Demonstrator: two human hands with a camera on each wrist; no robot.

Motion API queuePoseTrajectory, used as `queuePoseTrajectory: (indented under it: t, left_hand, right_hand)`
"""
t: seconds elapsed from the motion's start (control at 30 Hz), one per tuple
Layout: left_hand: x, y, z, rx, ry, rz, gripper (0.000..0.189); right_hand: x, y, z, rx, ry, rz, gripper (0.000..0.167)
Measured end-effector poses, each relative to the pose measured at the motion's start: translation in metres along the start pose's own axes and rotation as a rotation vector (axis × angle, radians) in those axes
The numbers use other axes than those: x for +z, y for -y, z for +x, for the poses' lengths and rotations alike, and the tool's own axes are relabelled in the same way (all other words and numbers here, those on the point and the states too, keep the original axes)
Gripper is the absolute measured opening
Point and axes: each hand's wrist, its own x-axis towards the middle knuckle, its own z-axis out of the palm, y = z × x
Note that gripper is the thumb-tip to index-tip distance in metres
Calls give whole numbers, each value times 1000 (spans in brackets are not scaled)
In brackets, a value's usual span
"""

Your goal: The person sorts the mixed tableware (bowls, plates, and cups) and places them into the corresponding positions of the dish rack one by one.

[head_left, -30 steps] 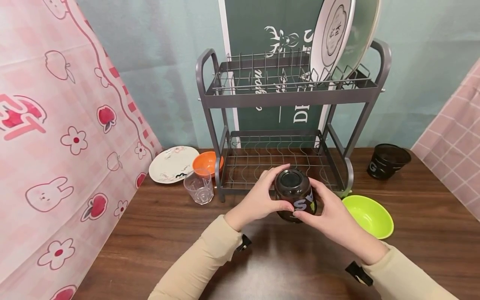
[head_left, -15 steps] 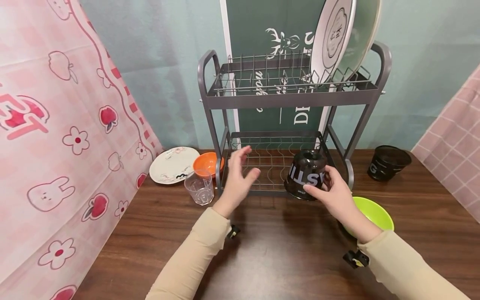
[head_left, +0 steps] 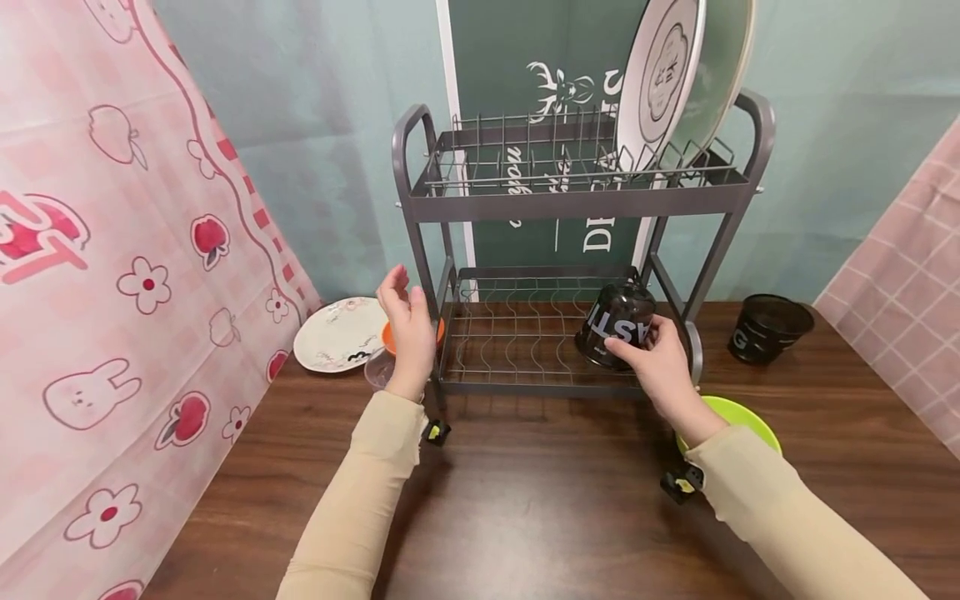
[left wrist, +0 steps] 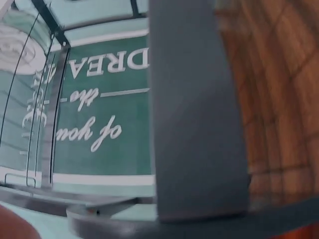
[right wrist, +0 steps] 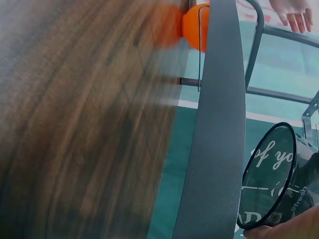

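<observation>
A dark see-through cup (head_left: 621,323) with pale lettering stands mouth down, slightly tilted, at the right end of the rack's lower wire shelf (head_left: 517,388). My right hand (head_left: 663,367) grips its right side, thumb across the front. In the right wrist view the cup's round rim (right wrist: 295,164) is close to the shelf's metal edge. My left hand (head_left: 408,337) is raised beside the rack's left post with fingers loosely bent, holding nothing. Behind it, partly hidden, are a clear cup (head_left: 377,372) and an orange bowl (head_left: 387,336).
A white patterned plate (head_left: 326,340) lies at the back left. Two large plates, one white (head_left: 660,79) and one greenish (head_left: 716,79), stand in the rack's upper tier. Right of the rack are a lime bowl (head_left: 738,414) and another dark cup (head_left: 768,329).
The dark cup went from between both hands to the lower shelf, held by the right hand alone. My left hand let go and moved left toward the clear cup and orange bowl.
</observation>
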Motion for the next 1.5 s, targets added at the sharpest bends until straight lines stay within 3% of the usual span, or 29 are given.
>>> queuePoseTrajectory:
  t: [0.27,0.47,0.63,1.07,1.2,1.5]
  left_hand:
    - [-3,6,20,-168,144,79,40]
    - [2,8,26,-192,196,97,38]
    - [7,7,28,-189,192,71,37]
    - [7,8,27,-252,174,4,29]
    - [7,8,28,-264,151,-25,26]
    - [6,4,28,-277,163,-58,24]
  right_hand:
    - [2,0,12,46,-48,-18,82]
    - [3,3,21,63,-82,-6,81]
    - [3,6,27,62,-98,8,82]
    - [11,0,56,97,-157,-3,82]
    - [15,-2,64,116,-159,2,83]
    - [16,-16,76,134,-153,-10,82]
